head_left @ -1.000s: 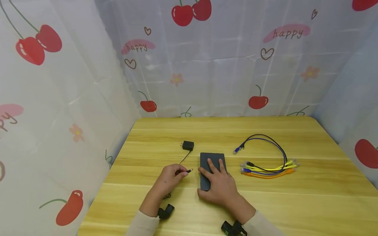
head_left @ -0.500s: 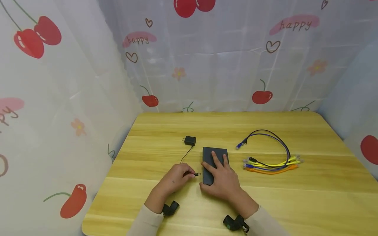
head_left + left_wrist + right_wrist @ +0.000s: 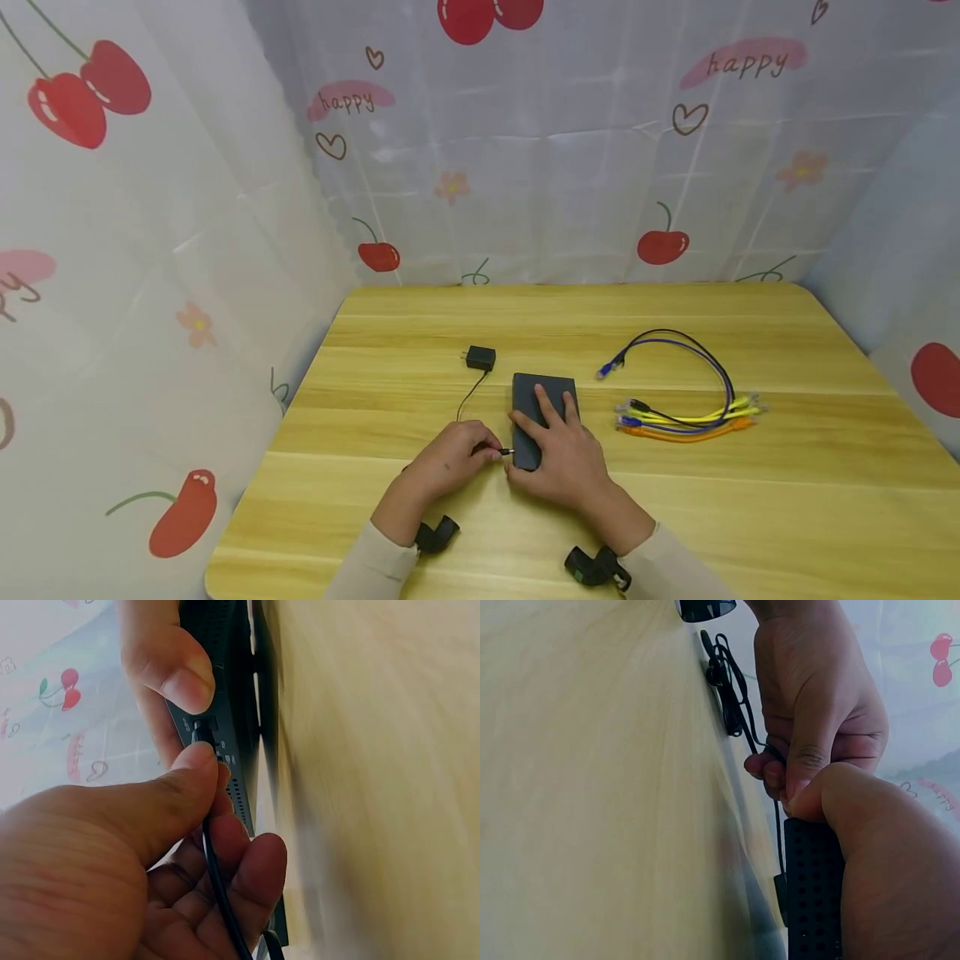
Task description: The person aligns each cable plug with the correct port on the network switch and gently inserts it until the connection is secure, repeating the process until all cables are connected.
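1. Worktop (image 3: 750,517): yellow wood grain.
2. Box (image 3: 528,400), mid-worktop: dark grey.
3. Adapter (image 3: 480,358) and lead (image 3: 472,390), nearer the left edge: black.
4. Cables (image 3: 738,409) nearer the right edge: yellow, orange, blue, black.
5. Curtain (image 3: 525,167) past the far edge: white; red cherries (image 3: 662,247), pink flowers (image 3: 452,187), brown hearts (image 3: 331,146).
6. Sleeves (image 3: 375,562) over the near edge: cream.

We are looking into a curtained booth (image 3: 225,208); white curtains (image 3: 525,167) printed with cherries (image 3: 663,247), flowers (image 3: 453,187), hearts (image 3: 332,147) and "happy" (image 3: 757,62) are hanging along the back and both sides of a wood-grain table (image 3: 750,517); whether a home or a studio is surrounding it, we are not managing to tell.
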Tool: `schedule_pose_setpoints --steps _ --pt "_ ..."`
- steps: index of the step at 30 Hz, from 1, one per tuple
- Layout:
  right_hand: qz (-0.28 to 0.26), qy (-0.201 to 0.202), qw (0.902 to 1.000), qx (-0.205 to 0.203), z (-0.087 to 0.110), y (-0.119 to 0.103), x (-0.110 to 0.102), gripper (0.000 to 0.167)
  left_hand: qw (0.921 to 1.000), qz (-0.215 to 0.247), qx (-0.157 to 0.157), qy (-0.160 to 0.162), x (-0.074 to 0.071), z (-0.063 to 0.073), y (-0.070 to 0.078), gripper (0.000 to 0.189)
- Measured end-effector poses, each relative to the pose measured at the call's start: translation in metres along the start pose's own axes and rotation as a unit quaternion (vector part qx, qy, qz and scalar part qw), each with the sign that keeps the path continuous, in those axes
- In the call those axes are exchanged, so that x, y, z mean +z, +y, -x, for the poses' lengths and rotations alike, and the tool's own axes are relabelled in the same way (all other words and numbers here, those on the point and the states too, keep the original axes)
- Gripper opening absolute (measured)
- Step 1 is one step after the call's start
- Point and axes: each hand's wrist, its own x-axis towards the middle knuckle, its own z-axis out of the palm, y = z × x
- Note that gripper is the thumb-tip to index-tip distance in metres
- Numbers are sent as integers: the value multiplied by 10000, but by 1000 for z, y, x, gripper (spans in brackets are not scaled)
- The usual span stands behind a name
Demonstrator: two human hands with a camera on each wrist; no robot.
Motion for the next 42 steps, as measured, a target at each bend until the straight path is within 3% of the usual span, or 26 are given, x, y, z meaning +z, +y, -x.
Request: schedule_pose_setpoints --steps 20,31,42 --pt "111 -117 9998 65 2 -1 3 76 9999 -75 78 -9 7 -4 2 10" --pt "276 -118 9995 -69 2 -3 3 78 9995 -269 -71 -169 7 -7 5 9" --pt "-132 -296 9994 -134 5 3 0 106 9980 -584 -238 -104 7 -6 10 19"
